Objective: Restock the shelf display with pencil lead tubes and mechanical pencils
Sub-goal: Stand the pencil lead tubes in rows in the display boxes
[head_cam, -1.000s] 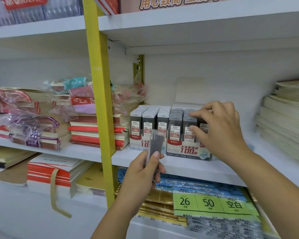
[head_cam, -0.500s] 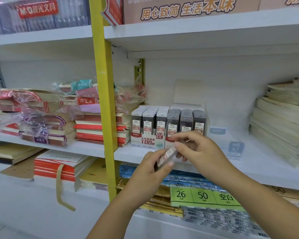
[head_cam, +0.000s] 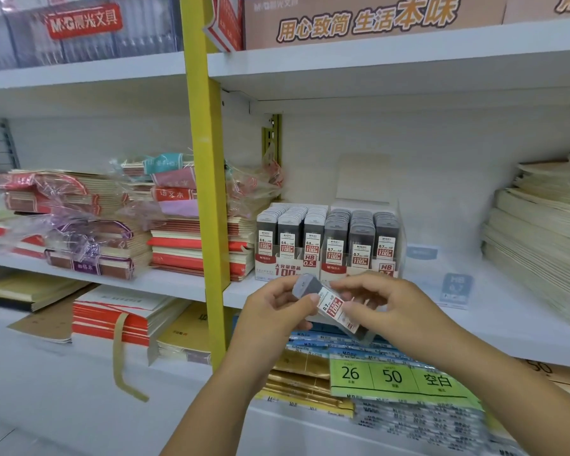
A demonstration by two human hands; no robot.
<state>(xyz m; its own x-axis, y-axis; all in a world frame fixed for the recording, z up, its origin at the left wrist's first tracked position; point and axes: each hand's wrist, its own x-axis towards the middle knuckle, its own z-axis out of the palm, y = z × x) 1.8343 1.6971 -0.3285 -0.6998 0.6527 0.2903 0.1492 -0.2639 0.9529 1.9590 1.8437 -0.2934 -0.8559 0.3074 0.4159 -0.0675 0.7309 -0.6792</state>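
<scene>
A small stack of grey pencil lead tubes (head_cam: 332, 305) with red and white labels lies tilted between both hands, in front of the shelf edge. My left hand (head_cam: 273, 320) grips its upper left end. My right hand (head_cam: 380, 306) pinches its lower right part with fingertips. Behind them, on the middle shelf (head_cam: 178, 284), stands the display box (head_cam: 328, 245) with several upright rows of grey lead tubes, marked 0.5 on the left and 0.7 on the right. No mechanical pencils show.
A yellow shelf post (head_cam: 204, 179) rises left of the display. Wrapped notebook stacks (head_cam: 89, 225) fill the left side, cream paper stacks (head_cam: 540, 238) the right. Small blue tags (head_cam: 456, 289) stand right of the display. Green-labelled packs (head_cam: 395, 376) lie on the lower shelf.
My right hand has come back from the display's right rows to the tubes held in my left hand. Both hands now hold the stack, tilted, in front of the shelf edge.
</scene>
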